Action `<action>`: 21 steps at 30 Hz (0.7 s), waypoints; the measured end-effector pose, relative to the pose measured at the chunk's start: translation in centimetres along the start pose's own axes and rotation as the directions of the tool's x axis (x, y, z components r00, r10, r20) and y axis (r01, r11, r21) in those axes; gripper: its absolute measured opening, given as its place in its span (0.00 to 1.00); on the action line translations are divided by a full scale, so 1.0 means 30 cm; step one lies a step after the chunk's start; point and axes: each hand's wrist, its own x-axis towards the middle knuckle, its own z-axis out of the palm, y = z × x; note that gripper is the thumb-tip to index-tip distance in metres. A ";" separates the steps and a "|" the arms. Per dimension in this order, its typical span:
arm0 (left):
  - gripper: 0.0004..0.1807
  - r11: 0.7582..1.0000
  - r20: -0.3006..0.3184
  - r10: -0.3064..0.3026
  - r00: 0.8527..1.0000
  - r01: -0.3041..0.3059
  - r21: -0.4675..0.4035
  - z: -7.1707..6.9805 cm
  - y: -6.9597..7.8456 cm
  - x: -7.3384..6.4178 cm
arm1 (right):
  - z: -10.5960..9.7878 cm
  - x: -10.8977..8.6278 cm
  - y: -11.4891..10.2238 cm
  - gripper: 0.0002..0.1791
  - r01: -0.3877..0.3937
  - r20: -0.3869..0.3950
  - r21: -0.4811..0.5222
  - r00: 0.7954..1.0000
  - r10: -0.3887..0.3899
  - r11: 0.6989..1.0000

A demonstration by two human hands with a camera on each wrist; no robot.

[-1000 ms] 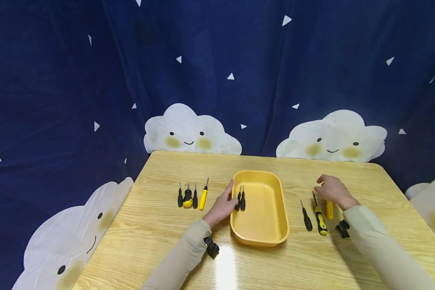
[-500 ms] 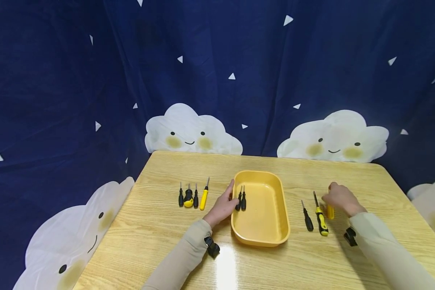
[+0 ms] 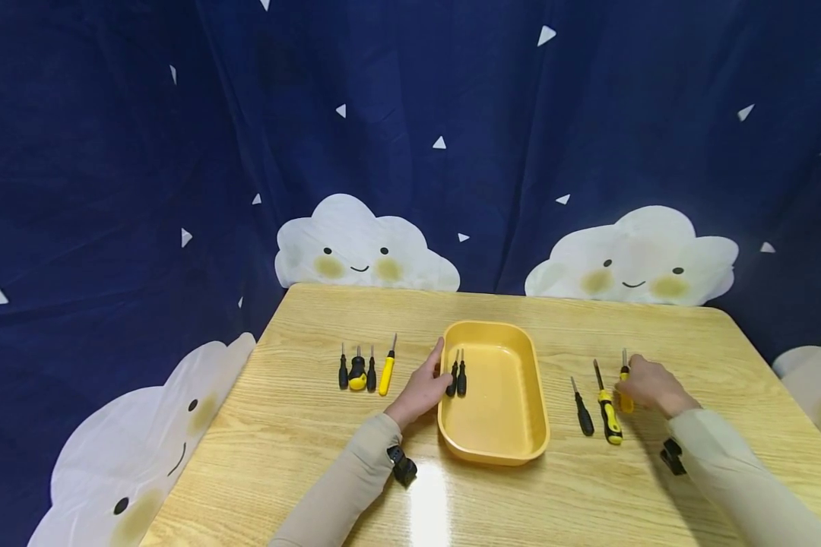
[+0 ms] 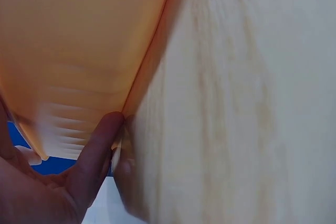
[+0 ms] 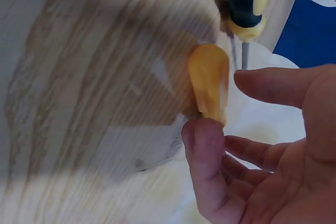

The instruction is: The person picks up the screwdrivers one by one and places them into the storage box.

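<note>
My left hand (image 3: 420,391) grips the left side of a yellow plastic tray (image 3: 494,456), with a digit over its rim. In the left wrist view a finger (image 4: 100,140) touches the tray's lower edge. Inside the tray, near that hand, lie two small black screwdrivers (image 3: 461,380). At the right, my right hand (image 3: 650,386) is at a screwdriver with an orange-yellow handle (image 5: 208,72). Its index finger (image 5: 206,145) touches or nearly touches the handle, while the thumb (image 5: 268,85) stands apart. Left of it lie a yellow-and-black screwdriver (image 3: 609,414) and a black screwdriver (image 3: 584,416).
Left of the tray, a row on the wooden table (image 3: 274,456) holds two black screwdrivers (image 3: 343,374), a stubby yellow-and-black screwdriver (image 3: 358,377) and a yellow screwdriver (image 3: 387,374). A dark blue curtain (image 3: 397,114) with clouds hangs behind.
My right hand has come nearer and to the right, from beyond the orange-yellow screwdriver to its right side, uncovering its shaft. The left hand stays on the tray.
</note>
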 end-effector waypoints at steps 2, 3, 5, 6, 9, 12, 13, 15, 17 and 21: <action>0.40 1.000 0.003 -0.003 1.000 0.003 0.001 0.000 0.001 0.001 | 0.006 0.001 0.008 0.27 -0.001 0.006 0.006 1.000 0.001 1.000; 0.40 1.000 0.005 -0.006 1.000 0.006 -0.001 0.000 0.002 0.001 | 0.009 0.000 0.011 0.27 0.004 0.007 0.008 1.000 -0.004 1.000; 0.40 1.000 0.006 -0.013 1.000 0.013 -0.004 0.001 0.001 0.001 | 0.012 0.000 0.018 0.25 0.009 0.005 0.008 1.000 -0.009 1.000; 0.40 1.000 0.007 -0.016 1.000 0.016 -0.007 0.001 0.001 0.002 | 0.013 -0.001 0.020 0.24 0.011 0.003 0.006 1.000 -0.011 1.000; 0.40 1.000 0.009 -0.018 1.000 0.018 -0.015 0.001 -0.001 0.002 | 0.017 -0.002 0.026 0.20 0.017 0.004 0.007 1.000 -0.017 1.000; 0.40 1.000 0.009 -0.016 1.000 0.016 -0.017 0.001 -0.001 0.002 | 0.021 0.000 0.031 0.16 0.011 0.009 0.010 1.000 -0.011 1.000; 0.40 1.000 0.009 -0.017 1.000 0.017 -0.018 0.002 -0.001 0.002 | 0.022 0.001 0.033 0.15 0.008 0.011 0.008 1.000 -0.008 1.000; 0.40 1.000 0.009 -0.017 1.000 0.017 -0.021 0.002 0.000 0.002 | 0.022 0.002 0.035 0.13 0.001 0.010 0.000 1.000 -0.001 1.000; 0.40 1.000 0.007 -0.018 1.000 0.018 -0.021 0.003 0.001 0.001 | 0.021 0.002 0.036 0.11 -0.005 0.011 -0.003 1.000 0.005 1.000; 0.40 1.000 0.001 -0.019 1.000 0.019 -0.024 0.003 0.003 0.003 | 0.020 0.004 0.037 0.07 -0.006 0.011 -0.007 1.000 0.006 1.000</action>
